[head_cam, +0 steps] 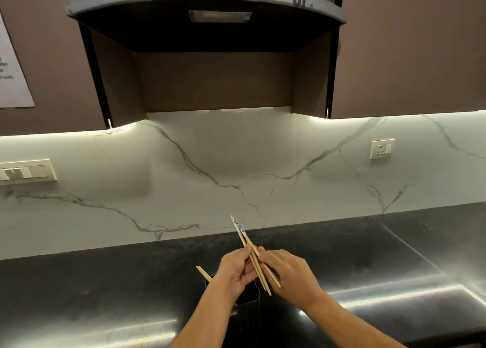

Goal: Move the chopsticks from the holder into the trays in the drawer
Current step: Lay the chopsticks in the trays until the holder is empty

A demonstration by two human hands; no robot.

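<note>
Head view: left hand (pixel 235 271) and right hand (pixel 292 274) both curl round the chopstick bundle (pixel 246 240) above the black holder (pixel 251 300); advise squaring tips before carrying to the unseen drawer

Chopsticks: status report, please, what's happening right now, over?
Left hand and right hand both grip a chopstick bundle above the black holder. Two more sticks poke from holder. Drawer not in view.

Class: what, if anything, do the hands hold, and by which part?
Left hand and right hand together pinch a bundle of chopsticks near its middle, patterned ends pointing up.
</note>
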